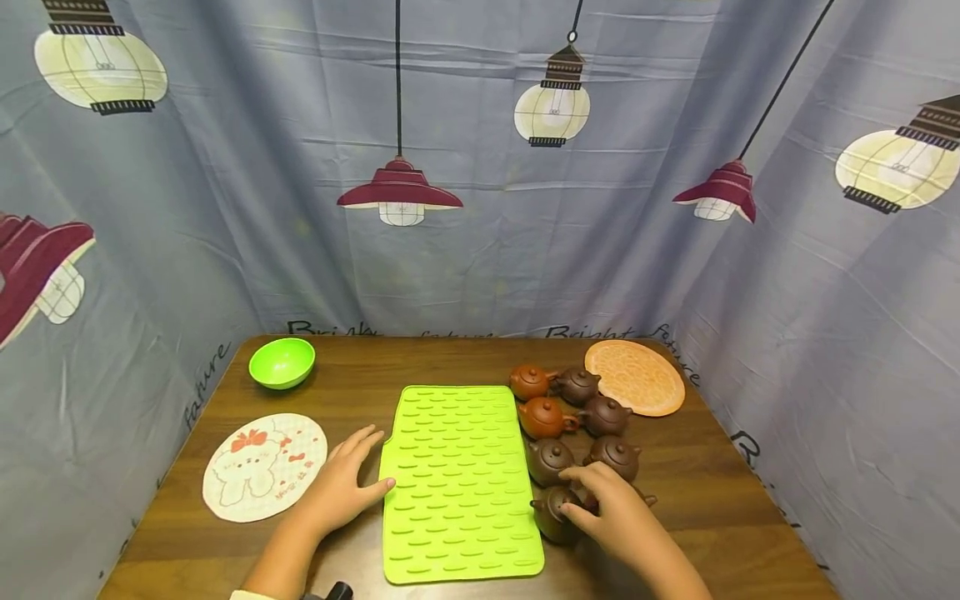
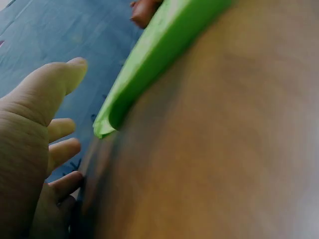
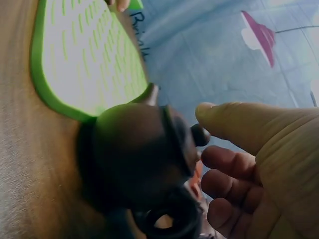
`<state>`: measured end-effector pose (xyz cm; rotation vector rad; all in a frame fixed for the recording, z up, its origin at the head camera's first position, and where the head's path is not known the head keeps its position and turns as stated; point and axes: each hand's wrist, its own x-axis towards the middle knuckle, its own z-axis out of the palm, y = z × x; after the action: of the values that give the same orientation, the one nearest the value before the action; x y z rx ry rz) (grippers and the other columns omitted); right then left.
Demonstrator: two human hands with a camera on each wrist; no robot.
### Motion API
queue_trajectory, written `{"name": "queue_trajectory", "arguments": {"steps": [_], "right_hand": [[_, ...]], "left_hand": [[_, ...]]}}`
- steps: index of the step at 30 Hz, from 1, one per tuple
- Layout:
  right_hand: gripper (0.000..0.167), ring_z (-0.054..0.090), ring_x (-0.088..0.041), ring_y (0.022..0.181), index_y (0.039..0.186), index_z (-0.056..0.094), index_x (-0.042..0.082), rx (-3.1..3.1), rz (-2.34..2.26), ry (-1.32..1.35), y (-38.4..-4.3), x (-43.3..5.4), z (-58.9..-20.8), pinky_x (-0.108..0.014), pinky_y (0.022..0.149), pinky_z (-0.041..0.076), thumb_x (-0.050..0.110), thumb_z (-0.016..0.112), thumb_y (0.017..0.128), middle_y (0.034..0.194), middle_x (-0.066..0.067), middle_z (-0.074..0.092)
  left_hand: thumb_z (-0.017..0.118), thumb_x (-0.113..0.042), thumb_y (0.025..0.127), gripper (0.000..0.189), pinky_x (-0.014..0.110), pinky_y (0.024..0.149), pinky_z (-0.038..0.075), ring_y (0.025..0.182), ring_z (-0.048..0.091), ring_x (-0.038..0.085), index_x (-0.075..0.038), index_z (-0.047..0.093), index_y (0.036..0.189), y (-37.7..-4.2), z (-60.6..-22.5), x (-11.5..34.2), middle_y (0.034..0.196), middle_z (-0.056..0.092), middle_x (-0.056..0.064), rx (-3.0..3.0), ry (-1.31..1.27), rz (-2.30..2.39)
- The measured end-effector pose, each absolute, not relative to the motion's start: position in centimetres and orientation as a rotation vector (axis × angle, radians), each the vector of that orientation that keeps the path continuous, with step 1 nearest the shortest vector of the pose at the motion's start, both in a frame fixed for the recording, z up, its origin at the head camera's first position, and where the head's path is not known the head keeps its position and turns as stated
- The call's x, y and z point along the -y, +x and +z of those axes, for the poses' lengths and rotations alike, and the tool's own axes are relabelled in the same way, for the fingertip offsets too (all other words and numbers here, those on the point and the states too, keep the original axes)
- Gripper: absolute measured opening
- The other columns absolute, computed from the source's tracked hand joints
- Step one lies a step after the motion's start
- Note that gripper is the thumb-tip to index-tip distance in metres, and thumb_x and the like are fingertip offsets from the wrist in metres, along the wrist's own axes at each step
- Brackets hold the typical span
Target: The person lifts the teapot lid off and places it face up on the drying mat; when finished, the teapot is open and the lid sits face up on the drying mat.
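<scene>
A dark brown teapot [image 1: 553, 527] stands at the mat's lower right, with its lid knob [image 3: 200, 135] up. My right hand [image 1: 611, 510] hovers over it, thumb right at the knob and the other fingers bent and apart from the thumb. Behind that hand another dark teapot is mostly hidden. Along the left side of the lime green ridged mat [image 1: 459, 483] my left hand [image 1: 341, 483] has its fingers spread, the thumb tip at the edge. In the left wrist view, the mat's green edge [image 2: 144, 69] lies beyond the left hand's thumb.
More teapots cluster right of the mat: orange-red ones [image 1: 546, 417] at the back and brown ones [image 1: 617, 457] beside them. An orange round mat [image 1: 637, 379] lies at the back right. A green bowl [image 1: 282, 364] and a round rabbit-patterned mat [image 1: 262, 467] are on the left.
</scene>
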<state>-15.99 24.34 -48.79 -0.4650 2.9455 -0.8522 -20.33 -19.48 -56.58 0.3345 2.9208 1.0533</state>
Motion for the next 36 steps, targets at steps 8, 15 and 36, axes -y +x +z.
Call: {"name": "queue_trajectory", "arguments": {"steps": [8, 15, 36], "right_hand": [[0.016, 0.051, 0.000, 0.080, 0.108, 0.072, 0.029, -2.903, -0.866, -0.480, -16.0, -24.4, -49.6, -0.022, 0.067, 0.049, 0.024, 0.079, 0.094, 0.100, 0.013, 0.059], [0.015, 0.051, 0.002, 0.079, 0.101, 0.071, 0.028, -2.950, -0.843, -0.463, -16.2, -24.3, -49.6, -0.021, 0.066, 0.049, 0.021, 0.081, 0.093, 0.092, 0.016, 0.057], [0.018, 0.065, -0.016, 0.076, 0.111, 0.059, 0.019, -2.637, -1.207, -0.471, -16.2, -22.6, -48.4, -0.028, 0.067, 0.056, 0.035, 0.063, 0.105, 0.090, 0.002, 0.062]], "left_hand": [[0.081, -0.059, 0.085, 0.087, 0.078, 0.117, 0.021, 0.155, 0.026, 0.044, -0.025, 0.049, 0.158, -20.7, -56.8, 19.7, 0.169, 0.036, -0.002, -2.901, 0.384, 1.058], [0.084, -0.065, 0.078, 0.090, 0.076, 0.121, 0.015, 0.159, 0.017, 0.042, -0.030, 0.054, 0.154, -20.6, -56.7, 20.0, 0.170, 0.032, -0.011, -2.865, 0.444, 0.944], [0.083, -0.067, 0.076, 0.088, 0.078, 0.120, 0.012, 0.160, 0.015, 0.040, -0.031, 0.056, 0.152, -20.5, -56.9, 20.2, 0.170, 0.032, -0.013, -2.818, 0.425, 0.973]]}}
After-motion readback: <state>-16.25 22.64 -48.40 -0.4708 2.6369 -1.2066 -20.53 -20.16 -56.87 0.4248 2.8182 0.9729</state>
